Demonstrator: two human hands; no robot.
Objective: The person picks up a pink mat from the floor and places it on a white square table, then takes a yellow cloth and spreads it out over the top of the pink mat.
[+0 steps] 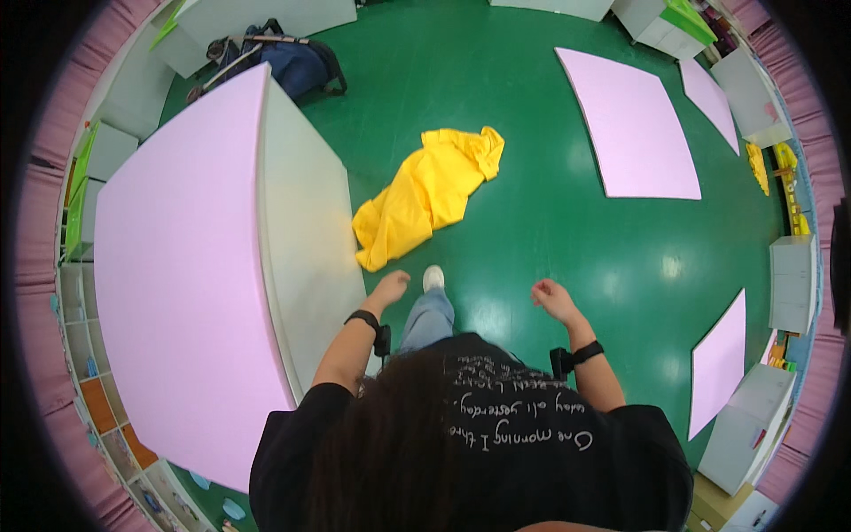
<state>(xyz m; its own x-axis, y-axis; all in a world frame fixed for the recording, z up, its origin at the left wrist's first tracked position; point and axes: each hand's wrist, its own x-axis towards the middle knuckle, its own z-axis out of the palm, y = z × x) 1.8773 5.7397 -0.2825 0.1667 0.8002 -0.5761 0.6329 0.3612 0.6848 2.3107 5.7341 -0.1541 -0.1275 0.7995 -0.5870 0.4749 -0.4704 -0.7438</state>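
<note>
A crumpled yellow cloth (425,191) lies on the green floor ahead of me, stretched from near left to far right. My left hand (390,288) hangs just short of its near end, apart from it as far as I can see. Its fingers are curled in, with nothing visible in them. Out to the right, my right hand (553,300) is held over the floor, loosely closed and touching nothing. Dark bands with small devices sit on both wrists. One white shoe (433,277) shows between my hands.
A large pale pink tabletop on a white base (310,239) stands close on my left. Another pink table (634,124) is ahead right. A folded dark blue stroller (297,66) rests at the far left. White cabinets (792,279) and pink curtains (829,293) line the right side.
</note>
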